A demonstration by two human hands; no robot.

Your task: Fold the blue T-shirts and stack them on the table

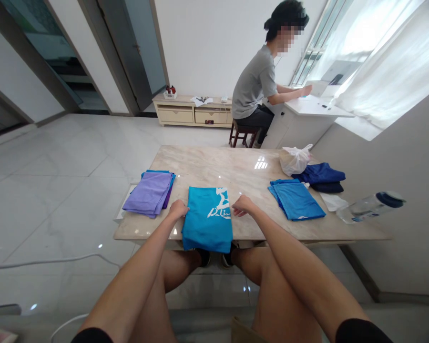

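Observation:
A turquoise T-shirt [203, 224], folded into a rectangle with white lettering and a white figure on it, lies in front of me; its near end hangs slightly over the table's front edge. At its left edge, my left hand [178, 209] is closed, with the fingertips pinching the fabric. My right hand [243, 206] hovers by the right edge, fingers loosely bent and apart, with no cloth seen in them. Left of the T-shirt sits a stack of folded clothes, lavender cloth [148, 190] on top. Folded blue cloth [296, 199] lies to the right.
The marble-look table [214, 164] also bears a white plastic bag [295, 159], dark blue clothing [321, 176], white paper [332, 201] and a clear bottle [368, 208] lying tilted at the right. Beyond, a person [253, 85] sits at a white desk [314, 105]. A low cabinet [180, 116] lines the wall.

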